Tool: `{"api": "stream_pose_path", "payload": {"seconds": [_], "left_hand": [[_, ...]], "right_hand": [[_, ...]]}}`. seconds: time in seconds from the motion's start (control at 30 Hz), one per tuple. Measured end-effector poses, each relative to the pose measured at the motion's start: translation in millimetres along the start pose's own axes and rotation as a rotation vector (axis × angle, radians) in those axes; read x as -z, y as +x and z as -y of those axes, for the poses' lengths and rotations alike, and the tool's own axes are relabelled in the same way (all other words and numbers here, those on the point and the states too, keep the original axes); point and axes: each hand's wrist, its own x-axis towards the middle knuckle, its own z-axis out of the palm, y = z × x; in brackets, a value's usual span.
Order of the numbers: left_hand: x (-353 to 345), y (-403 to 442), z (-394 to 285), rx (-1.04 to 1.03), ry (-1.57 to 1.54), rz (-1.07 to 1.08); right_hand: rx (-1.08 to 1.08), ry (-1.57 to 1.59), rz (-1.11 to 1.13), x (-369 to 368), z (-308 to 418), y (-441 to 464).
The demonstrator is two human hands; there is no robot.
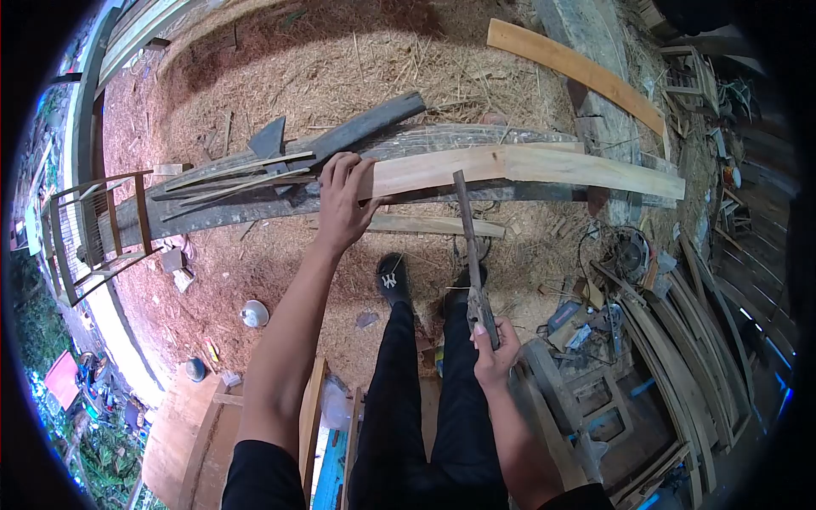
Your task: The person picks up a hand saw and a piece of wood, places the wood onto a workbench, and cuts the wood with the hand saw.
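A long pale wooden plank [450, 166] lies across a dark weathered beam [212, 208]. At the plank's left end is my left hand [344, 200], its fingers bent over the edge and closed on it. My right hand [497, 348] grips the lower end of a long, narrow, dark bar-like tool [469, 229]; I cannot make out its exact kind. The tool points away from me, and its far tip overlaps the plank in view. Close beyond my left hand lie a dark wooden block [365, 127] and several thin wood strips [246, 183].
Shavings cover the ground [280, 263]. A curved orange-brown board [569, 64] rests on a thick timber [586, 34] at upper right. Curved wood pieces [680, 365] are stacked at right, near a round machine [629, 251]. A wire-mesh frame [102, 229] stands at left.
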Motion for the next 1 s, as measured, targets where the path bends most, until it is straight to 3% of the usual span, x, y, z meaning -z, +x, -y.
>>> {"api": "stream_pose_path", "payload": {"seconds": [0.3,0.4,0.6,0.77,1.0], "left_hand": [[13,8,3,-0.013,0.152,0.094],[16,3,5,0.086,0.070,0.108],[18,-13,14,-0.018,0.039,0.020],[16,-22,14,0.065,-0.060,-0.015],[3,-44,6,0.132,0.033,-0.140]], "right_hand": [[0.083,0.009,0.032,-26,-6,20],[0.096,0.023,0.012,-39,-4,31],[0.196,-0.012,-0.004,-53,-17,45],[0.181,-0.027,0.002,-63,-21,43],[0.207,-0.062,-0.036,-65,-21,42]]}}
